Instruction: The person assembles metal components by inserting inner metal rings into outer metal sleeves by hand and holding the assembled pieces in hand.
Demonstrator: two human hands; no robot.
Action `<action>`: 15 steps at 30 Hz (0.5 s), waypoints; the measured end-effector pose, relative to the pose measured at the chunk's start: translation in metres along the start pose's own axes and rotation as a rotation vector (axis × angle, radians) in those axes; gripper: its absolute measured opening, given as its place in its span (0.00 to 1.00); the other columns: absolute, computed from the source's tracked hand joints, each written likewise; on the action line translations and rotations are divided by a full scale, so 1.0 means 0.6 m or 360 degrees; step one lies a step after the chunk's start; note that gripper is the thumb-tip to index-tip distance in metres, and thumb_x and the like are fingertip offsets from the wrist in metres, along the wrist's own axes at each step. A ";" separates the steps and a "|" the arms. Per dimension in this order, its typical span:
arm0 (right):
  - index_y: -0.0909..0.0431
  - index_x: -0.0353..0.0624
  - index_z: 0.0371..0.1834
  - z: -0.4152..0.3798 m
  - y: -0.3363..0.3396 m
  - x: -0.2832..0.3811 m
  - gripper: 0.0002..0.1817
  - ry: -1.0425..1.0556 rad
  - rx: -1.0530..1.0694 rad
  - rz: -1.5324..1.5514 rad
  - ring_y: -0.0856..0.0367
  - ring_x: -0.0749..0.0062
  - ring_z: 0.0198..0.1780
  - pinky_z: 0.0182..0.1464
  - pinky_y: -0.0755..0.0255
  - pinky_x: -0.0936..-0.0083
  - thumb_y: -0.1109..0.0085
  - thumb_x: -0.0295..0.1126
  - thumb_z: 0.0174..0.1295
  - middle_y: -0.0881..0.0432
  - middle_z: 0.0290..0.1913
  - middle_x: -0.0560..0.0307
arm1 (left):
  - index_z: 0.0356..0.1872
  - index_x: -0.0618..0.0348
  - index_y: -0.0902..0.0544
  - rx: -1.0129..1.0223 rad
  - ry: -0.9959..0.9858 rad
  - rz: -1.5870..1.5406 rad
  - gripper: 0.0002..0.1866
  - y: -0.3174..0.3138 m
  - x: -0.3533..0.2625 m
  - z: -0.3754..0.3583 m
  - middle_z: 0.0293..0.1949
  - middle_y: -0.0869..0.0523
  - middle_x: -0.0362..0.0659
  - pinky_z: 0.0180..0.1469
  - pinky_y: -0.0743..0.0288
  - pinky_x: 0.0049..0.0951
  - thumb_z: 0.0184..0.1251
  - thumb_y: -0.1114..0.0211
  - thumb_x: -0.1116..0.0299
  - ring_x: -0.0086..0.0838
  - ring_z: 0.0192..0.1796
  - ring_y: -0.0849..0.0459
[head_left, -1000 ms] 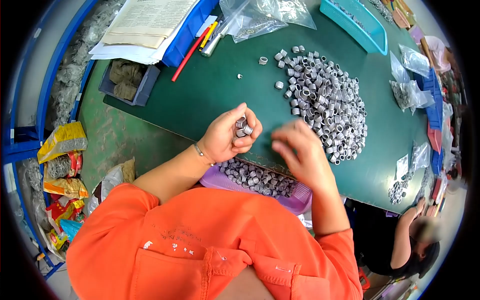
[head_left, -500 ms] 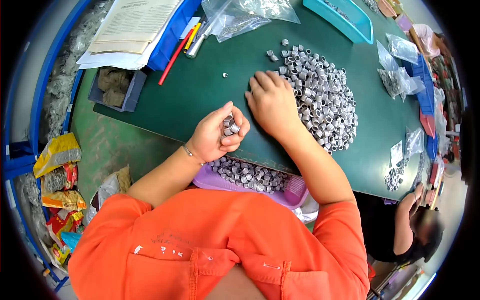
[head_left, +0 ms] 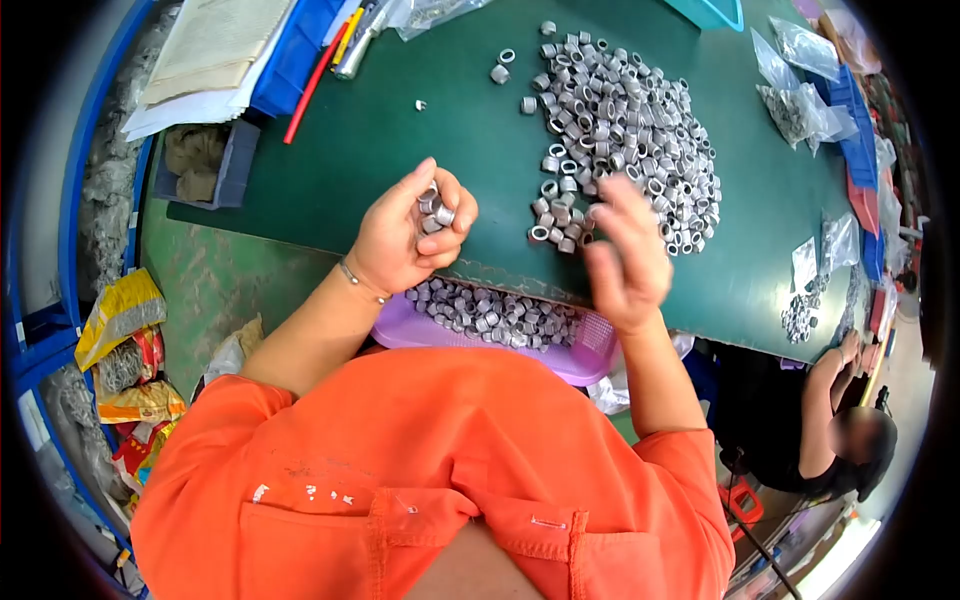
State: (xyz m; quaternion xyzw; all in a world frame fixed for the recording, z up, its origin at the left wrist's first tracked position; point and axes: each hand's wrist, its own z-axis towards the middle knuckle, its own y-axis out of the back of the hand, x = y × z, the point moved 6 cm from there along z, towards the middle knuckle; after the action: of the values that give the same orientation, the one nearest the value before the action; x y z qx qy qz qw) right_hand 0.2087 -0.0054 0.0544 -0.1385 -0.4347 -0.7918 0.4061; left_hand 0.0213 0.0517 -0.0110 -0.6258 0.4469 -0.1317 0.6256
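Observation:
My left hand (head_left: 412, 222) is curled, palm up, around several small grey metal rings (head_left: 436, 211), above the front edge of the green table (head_left: 370, 120). To the right, my right hand (head_left: 630, 255) is slightly blurred, its fingers apart, over the near side of a large pile of the same rings (head_left: 640, 130). Nothing shows in its grip. A small cluster of rings (head_left: 560, 215) lies just left of its fingers. Below the table edge, a purple basket (head_left: 400, 325) holds many more rings.
Papers (head_left: 210, 60), a blue bin (head_left: 290, 70), a red pen (head_left: 310, 95) and a grey box (head_left: 236, 165) are at the left. Plastic bags (head_left: 805, 110) lie at the right. A turquoise tray (head_left: 725, 12) stands at the back. Another person (head_left: 780, 425) sits at the lower right.
My right hand has moved from the pile's left side towards me and to the right, with its fingers lifted. Some rings now lie nearer the front edge. The view has shifted slightly.

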 end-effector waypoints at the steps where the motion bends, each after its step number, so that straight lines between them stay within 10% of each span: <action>1: 0.24 0.33 0.41 -0.015 0.024 -0.008 0.13 -0.0124 -0.0274 0.0050 0.28 0.55 0.53 0.55 0.35 0.67 0.42 0.22 0.51 0.27 0.51 0.41 | 0.29 0.58 0.29 -0.0054 -0.0017 0.0055 0.21 0.002 0.000 -0.001 0.27 0.28 0.44 0.13 0.49 0.13 0.73 0.65 0.54 0.14 0.14 0.43; 4: 0.24 0.34 0.37 -0.064 0.061 -0.026 0.08 -0.0434 -0.0764 -0.0126 0.25 0.69 0.37 0.43 0.30 0.77 0.47 0.18 0.54 0.24 0.36 0.50 | 0.29 0.58 0.29 -0.0045 -0.0017 0.0047 0.21 0.000 0.001 0.000 0.27 0.28 0.44 0.13 0.49 0.12 0.73 0.65 0.54 0.13 0.14 0.43; 8: 0.23 0.37 0.34 -0.079 0.035 -0.019 0.08 -0.0687 -0.0336 -0.0198 0.28 0.76 0.27 0.29 0.32 0.83 0.41 0.18 0.50 0.25 0.33 0.56 | 0.29 0.58 0.29 -0.0051 -0.0033 0.0106 0.21 0.001 0.000 0.004 0.27 0.29 0.43 0.12 0.49 0.12 0.73 0.65 0.55 0.13 0.14 0.43; 15: 0.23 0.37 0.37 -0.058 -0.018 -0.014 0.13 -0.0632 -0.0041 -0.0163 0.25 0.63 0.33 0.35 0.31 0.76 0.37 0.20 0.45 0.25 0.33 0.52 | 0.29 0.58 0.29 -0.0040 -0.0041 0.0124 0.22 0.001 -0.001 0.003 0.27 0.29 0.42 0.12 0.50 0.11 0.73 0.66 0.54 0.12 0.14 0.43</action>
State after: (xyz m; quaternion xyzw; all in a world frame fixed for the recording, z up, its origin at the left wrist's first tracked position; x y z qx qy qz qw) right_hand 0.2102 -0.0255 0.0230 -0.2748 -0.5026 -0.7740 0.2699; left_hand 0.0223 0.0532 -0.0116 -0.6173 0.4645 -0.0934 0.6281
